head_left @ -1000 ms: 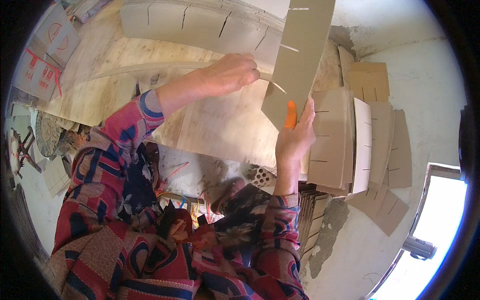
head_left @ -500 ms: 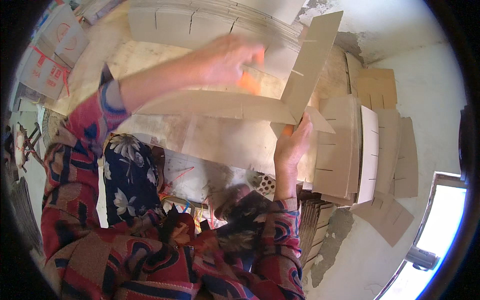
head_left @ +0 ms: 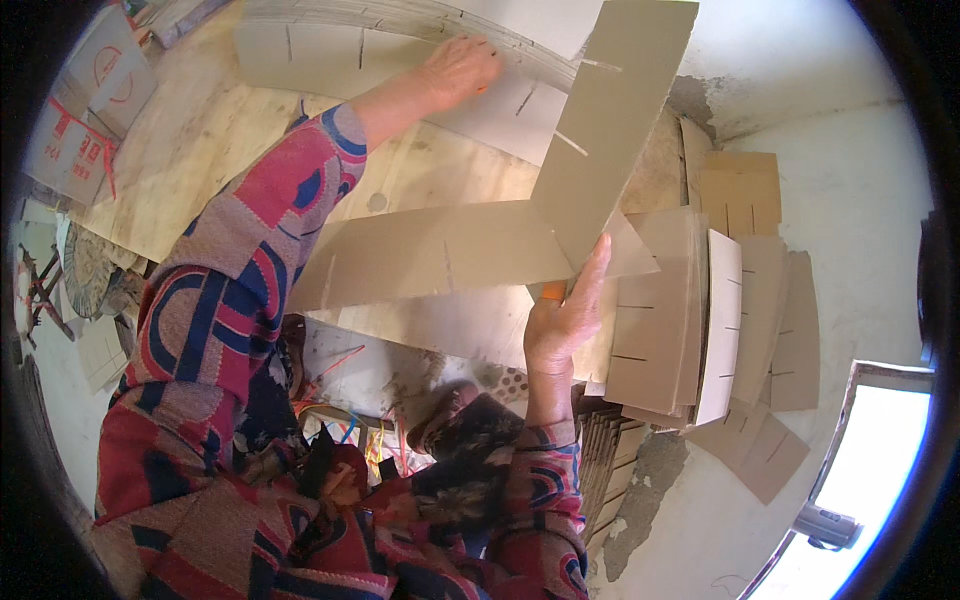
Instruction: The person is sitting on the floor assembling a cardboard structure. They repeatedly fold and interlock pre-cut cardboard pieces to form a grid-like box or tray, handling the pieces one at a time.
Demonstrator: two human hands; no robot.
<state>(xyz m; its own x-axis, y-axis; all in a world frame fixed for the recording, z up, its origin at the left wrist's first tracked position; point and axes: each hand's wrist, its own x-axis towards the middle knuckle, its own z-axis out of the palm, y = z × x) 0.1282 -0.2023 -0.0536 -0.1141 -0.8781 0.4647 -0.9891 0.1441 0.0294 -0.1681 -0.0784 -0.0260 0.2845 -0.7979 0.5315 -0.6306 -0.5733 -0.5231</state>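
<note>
My right hand [head_left: 563, 325] grips two slotted grey-brown cardboard strips where they cross. One, the upright strip [head_left: 615, 110], slants up and away; the other, a long crosswise strip [head_left: 420, 250], reaches left above the table. An orange covering shows on a finger of this hand. My left hand [head_left: 458, 72] is stretched to the far side, at the upper edge of a row of standing slotted cardboard strips [head_left: 330, 55]. Its fingers are curled against the front strip there, with the fingertips partly hidden.
A pale wooden table [head_left: 400, 165] lies under the work. Stacks of slotted cardboard [head_left: 650, 330] stand at its right end by a stained wall [head_left: 840, 200]. At the far left sits a printed carton [head_left: 85, 130]. A bright window [head_left: 870, 450] is at the lower right.
My left hand has moved from above the crosswise strip to the far row of strips. The joined strips in my right hand have tilted, with the crosswise strip's broad face turned more into view.
</note>
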